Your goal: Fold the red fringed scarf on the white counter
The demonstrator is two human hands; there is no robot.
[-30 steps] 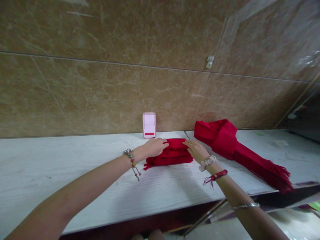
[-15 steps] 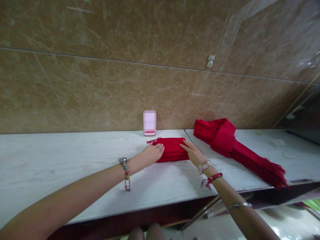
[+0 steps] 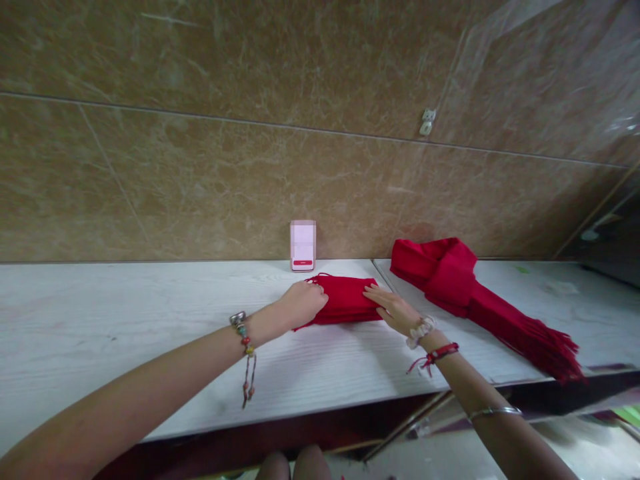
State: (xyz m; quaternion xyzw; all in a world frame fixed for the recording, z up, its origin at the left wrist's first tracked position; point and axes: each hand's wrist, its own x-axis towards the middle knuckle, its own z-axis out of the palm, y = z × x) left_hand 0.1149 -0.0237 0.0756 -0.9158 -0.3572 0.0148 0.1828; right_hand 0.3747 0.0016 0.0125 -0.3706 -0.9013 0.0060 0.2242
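Observation:
A red fringed scarf [image 3: 346, 297], folded into a compact stack of layers, lies on the white wood-grain counter. My left hand [image 3: 303, 305] is at its left end, with fingers curled in over the fringe; the fingertips are partly hidden against the cloth. On the scarf's right end rests my right hand [image 3: 395, 310], its fingers stretched out and lying flat. Further right lies a second red scarf [image 3: 453, 280], looped over itself, its fringed tail running towards the counter's front edge.
A phone [image 3: 303, 247] with a lit screen leans against the brown tiled wall [image 3: 225, 180] behind the folded scarf. The counter [image 3: 125, 340] has a seam near the second scarf. Small white fixtures [image 3: 427, 122] sit on the wall, and a dark object [image 3: 613, 230] stands at far right.
My left hand's fingers have curled in at the fringed end, and the fringe there has shifted. My right hand stays flat on the other end. The view has moved slightly.

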